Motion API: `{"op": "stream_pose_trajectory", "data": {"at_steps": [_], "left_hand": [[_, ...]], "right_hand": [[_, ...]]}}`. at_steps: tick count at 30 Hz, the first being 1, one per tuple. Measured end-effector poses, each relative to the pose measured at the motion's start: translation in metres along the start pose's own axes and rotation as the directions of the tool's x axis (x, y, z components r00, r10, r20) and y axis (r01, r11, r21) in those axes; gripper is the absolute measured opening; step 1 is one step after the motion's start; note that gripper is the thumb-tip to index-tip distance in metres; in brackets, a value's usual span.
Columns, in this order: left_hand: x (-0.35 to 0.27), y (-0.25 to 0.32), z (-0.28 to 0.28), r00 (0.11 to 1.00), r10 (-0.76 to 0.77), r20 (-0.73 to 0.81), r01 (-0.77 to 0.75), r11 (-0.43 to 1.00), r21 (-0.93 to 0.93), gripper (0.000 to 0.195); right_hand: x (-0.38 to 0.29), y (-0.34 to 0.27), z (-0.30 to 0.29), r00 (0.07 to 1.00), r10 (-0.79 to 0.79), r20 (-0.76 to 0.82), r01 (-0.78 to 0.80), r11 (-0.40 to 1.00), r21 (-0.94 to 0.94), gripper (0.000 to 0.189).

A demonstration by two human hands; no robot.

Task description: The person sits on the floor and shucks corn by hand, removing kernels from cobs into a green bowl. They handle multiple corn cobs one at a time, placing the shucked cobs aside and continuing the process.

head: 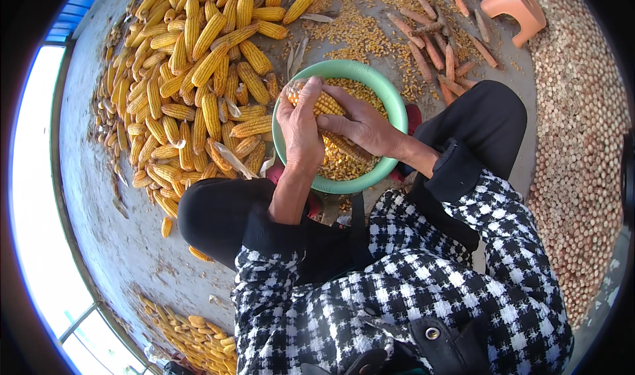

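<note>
A partly shelled ear of corn (327,103) is held between both hands over a green plastic basin (394,94). My left hand (303,122) wraps its far left end, with the thumb lying along the top. My right hand (364,122) grips the near end, its thumb pressed on the kernel rows. Bare patches show near the ear's tip. Beneath my right hand a brownish cob (349,148) slants down; I cannot tell whether the fingers hold it. Loose yellow kernels (342,169) partly fill the basin, which stands between my legs.
Unshelled ears (198,77) form a large heap at the left, with another pile (198,335) at the lower left. Bare cobs (441,47) and scattered kernels (362,25) lie ahead. An orange plastic stool (516,10) is near stacked cobs (580,142) along the right.
</note>
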State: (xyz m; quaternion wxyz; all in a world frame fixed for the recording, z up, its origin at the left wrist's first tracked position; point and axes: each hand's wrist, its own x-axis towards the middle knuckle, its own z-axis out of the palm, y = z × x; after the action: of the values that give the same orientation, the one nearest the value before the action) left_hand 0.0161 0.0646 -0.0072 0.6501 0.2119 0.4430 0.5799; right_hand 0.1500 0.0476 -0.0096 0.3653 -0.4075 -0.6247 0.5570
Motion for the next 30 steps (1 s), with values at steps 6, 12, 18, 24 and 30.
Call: {"op": "stream_pose_trajectory", "data": {"at_steps": [6,12,18,24,30], "left_hand": [[0.002,0.006,-0.003,0.997,-0.073,0.029,0.075,0.996,-0.040,0.018],[-0.006,0.012,0.006,0.935,0.305,0.181,-0.351,0.866,0.356,0.023],[-0.014,0.023,0.014,0.845,0.372,0.383,-0.509,0.778,0.369,0.024],[-0.003,0.032,0.006,0.956,0.105,0.273,-0.146,0.980,0.136,0.036],[-0.005,0.020,0.005,0.933,-0.089,0.348,-0.041,0.936,0.349,0.043]], "right_hand": [[-0.002,0.000,0.000,0.999,-0.020,0.028,0.021,0.999,-0.034,0.066],[0.000,0.003,-0.016,0.993,-0.114,0.040,0.119,0.975,-0.190,0.068],[-0.001,0.002,-0.019,0.986,-0.165,-0.020,0.147,0.923,-0.354,0.060],[0.000,-0.006,-0.020,0.944,0.234,0.230,-0.305,0.888,0.346,0.055],[0.000,-0.017,-0.018,0.974,0.206,0.096,-0.226,0.832,0.507,0.060]]}}
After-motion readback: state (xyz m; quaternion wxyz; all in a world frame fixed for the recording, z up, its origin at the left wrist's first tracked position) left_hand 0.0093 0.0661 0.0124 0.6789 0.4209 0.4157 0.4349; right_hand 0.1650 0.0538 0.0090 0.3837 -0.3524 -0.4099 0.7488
